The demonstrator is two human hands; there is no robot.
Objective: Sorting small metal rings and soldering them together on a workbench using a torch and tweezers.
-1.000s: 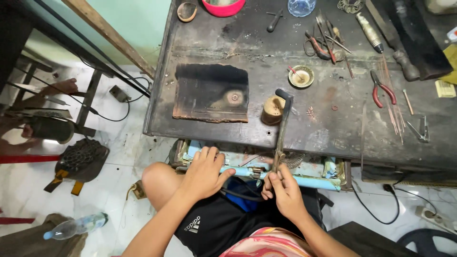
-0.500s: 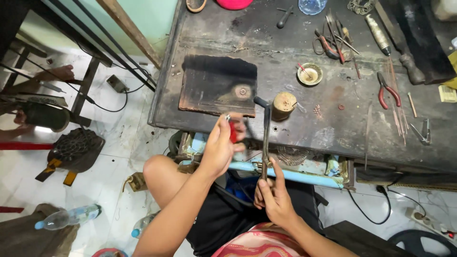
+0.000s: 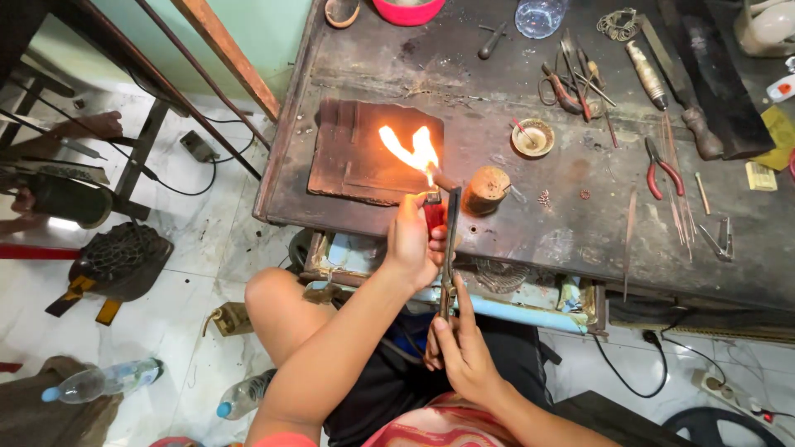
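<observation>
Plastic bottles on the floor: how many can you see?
2. One clear bottle lies on the tiles at lower left; a second bottle lies beside the person's knee. Others may be hidden under the workbench.

The place was judged a small metalwork or jewellery workshop. A scorched, stained workbench (image 3: 530, 223) was seen, strewn with pliers (image 3: 662, 165), scissors (image 3: 561, 89), wire rods (image 3: 679, 207) and a charred soldering board (image 3: 364, 165). A lit torch (image 3: 449, 240) was noted at the bench edge.
</observation>
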